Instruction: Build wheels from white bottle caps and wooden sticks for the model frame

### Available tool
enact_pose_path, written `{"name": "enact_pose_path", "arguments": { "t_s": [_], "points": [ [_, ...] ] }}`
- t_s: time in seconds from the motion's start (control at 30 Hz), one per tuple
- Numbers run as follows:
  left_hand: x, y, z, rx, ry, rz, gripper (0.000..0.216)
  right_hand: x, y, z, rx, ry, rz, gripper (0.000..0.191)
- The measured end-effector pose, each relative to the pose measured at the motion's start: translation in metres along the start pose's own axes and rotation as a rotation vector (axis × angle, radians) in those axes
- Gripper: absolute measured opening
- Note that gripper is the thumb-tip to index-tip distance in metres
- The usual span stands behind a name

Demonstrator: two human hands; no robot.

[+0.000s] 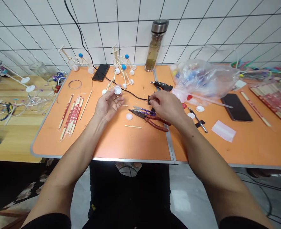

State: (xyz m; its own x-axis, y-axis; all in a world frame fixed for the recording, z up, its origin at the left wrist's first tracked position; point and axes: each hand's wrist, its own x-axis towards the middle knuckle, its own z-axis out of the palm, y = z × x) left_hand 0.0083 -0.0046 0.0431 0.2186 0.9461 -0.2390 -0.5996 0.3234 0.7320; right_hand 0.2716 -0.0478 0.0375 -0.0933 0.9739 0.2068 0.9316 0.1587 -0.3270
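White cap (117,90) sits up at the fingertips of our left hand (104,106), above the orange table (131,144); thumb and forefinger pinch it, palm turned up, other fingers half curled. Our right hand (168,105) is at about four o'clock from the cap, back up, thumb and fingers drawn in together; can't tell if we pinch anything there. Its fingertips are just beside a small black piece, partly hidden, and the black cord (135,95) runs toward it. Clock positions from the cap: stick models with white wheels and blue balls (124,67) at twelve to one, another such model at ten; phone (100,72) between ten and eleven; wire ring (75,80) at nine; wrapped sticks (76,114) at eight; pale disc (129,116) at five, loose short stick (133,127) past it, same direction. Pliers (144,116) and purple-handled snips (145,110) at four, close to the right hand. Glue gun (163,86) at three, touching or nearly touching the clear plastic bag (205,76) beyond it. Glass bottle (153,52) at one, upright near the tiled wall (128,31).
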Motion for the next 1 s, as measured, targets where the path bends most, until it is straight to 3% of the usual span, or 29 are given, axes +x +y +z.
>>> {"name": "enact_pose_path", "arguments": {
  "t_s": [0.13, 0.37, 0.57, 0.73, 0.9, 1.0],
  "points": [
    [-0.001, 0.0, 0.001, 0.027, 0.026, -0.01, 0.024, 0.001, 0.0, 0.005, -0.032, -0.157, -0.015, 0.021],
    [-0.001, 0.0, 0.002, 0.037, 0.022, -0.014, 0.023, 0.003, -0.014, 0.016, -0.13, -0.278, -0.013, 0.025],
    [-0.004, -0.002, 0.005, 0.053, 0.007, -0.019, 0.023, 0.005, -0.018, 0.02, -0.223, -0.278, -0.06, 0.031],
    [-0.003, -0.003, 0.004, 0.058, 0.015, -0.006, 0.028, 0.001, -0.016, 0.029, -0.32, -0.237, -0.135, 0.016],
    [-0.001, -0.004, 0.002, 0.058, 0.031, -0.018, 0.025, -0.004, -0.015, 0.028, -0.33, -0.229, -0.12, 0.041],
    [0.0, -0.005, 0.001, 0.057, 0.032, -0.025, 0.021, -0.006, -0.017, 0.026, -0.273, -0.179, -0.102, 0.035]
  ]
}}
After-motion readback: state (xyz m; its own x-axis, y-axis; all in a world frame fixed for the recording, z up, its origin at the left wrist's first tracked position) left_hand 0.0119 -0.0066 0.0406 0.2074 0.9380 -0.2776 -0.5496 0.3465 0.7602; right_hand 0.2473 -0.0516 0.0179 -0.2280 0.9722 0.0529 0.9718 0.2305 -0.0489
